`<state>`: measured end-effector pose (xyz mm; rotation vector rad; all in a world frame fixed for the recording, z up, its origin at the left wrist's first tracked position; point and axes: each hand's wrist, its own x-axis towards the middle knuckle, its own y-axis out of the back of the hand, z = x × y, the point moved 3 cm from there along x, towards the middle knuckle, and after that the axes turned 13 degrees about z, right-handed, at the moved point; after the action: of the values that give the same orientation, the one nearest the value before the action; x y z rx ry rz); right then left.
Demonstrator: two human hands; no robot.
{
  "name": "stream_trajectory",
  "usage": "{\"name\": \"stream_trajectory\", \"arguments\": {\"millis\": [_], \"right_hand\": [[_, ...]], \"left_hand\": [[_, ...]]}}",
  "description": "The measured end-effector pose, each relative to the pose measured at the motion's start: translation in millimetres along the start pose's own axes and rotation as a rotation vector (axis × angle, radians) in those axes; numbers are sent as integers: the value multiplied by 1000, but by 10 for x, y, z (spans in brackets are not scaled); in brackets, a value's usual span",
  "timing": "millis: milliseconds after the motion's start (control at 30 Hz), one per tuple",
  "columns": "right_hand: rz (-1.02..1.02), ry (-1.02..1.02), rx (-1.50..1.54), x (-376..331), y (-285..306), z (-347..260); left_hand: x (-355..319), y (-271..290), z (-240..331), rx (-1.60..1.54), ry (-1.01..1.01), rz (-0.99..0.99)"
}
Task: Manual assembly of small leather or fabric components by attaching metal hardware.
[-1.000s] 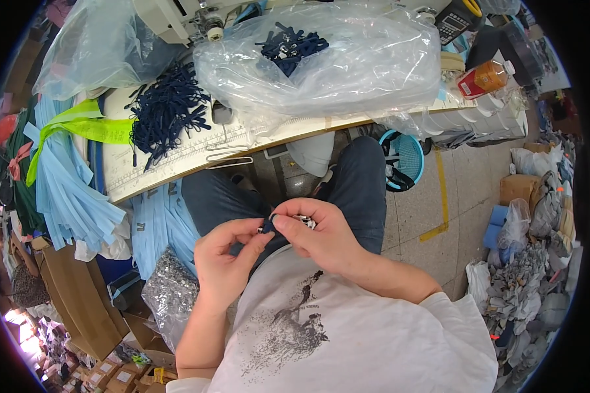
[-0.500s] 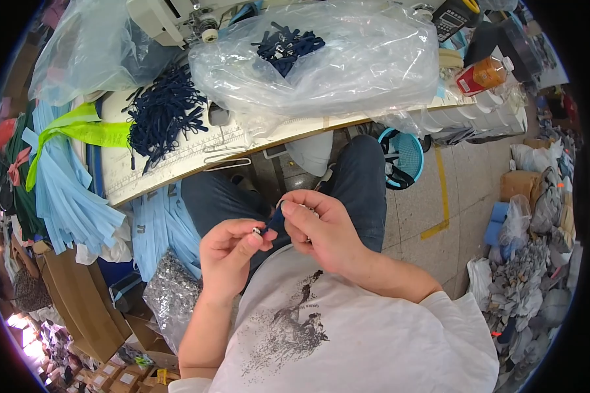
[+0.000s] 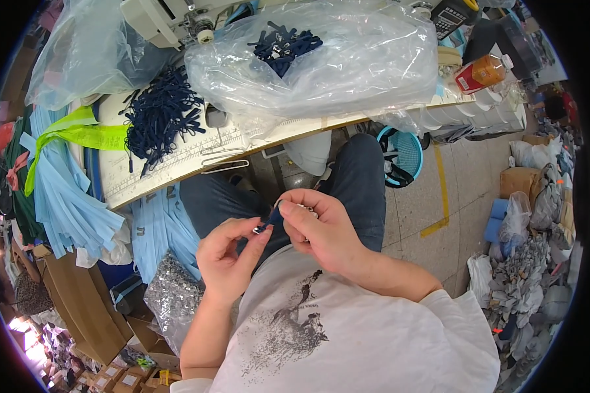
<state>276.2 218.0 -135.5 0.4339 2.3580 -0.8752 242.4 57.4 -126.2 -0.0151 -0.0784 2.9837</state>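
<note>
Over my lap, my left hand (image 3: 229, 259) pinches a small metal piece (image 3: 261, 228) between thumb and fingertips. My right hand (image 3: 318, 229) holds a short dark blue tab (image 3: 276, 214) against that metal piece, and more small metal bits seem to sit in its palm. The two hands touch at the fingertips. A pile of the same dark blue tabs (image 3: 164, 118) lies on the white worktable (image 3: 177, 164) ahead, and more of them sit in a clear plastic bag (image 3: 321, 59).
A sewing machine (image 3: 170, 16) stands at the table's back. Light blue fabric strips (image 3: 52, 190) and a yellow-green strap (image 3: 78, 134) hang at left. A bag of metal parts (image 3: 170, 301) lies by my left knee. An orange bottle (image 3: 482, 72), a blue basket (image 3: 403, 154) and boxes are to the right.
My hands drew slightly apart half a second ago, then came back together; the right hand now presses a blue tab to the metal piece in the left.
</note>
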Motion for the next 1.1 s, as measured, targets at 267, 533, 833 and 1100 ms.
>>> {"name": "stream_trajectory", "arguments": {"millis": [267,533,833,1100], "right_hand": [[26,-5,39,-13,-16,-6],[43,-26,103,-42,-34,-30],[-24,-71,97,-30,41,-87],[-150,-157,91,-73,77,-4]], "left_hand": [[-38,-9,14,-299,192,8],[-25,-82,12,-448,127,24],[856,-252,698,31,-308,104],[1659,-246,1121,170,-397,45]]}}
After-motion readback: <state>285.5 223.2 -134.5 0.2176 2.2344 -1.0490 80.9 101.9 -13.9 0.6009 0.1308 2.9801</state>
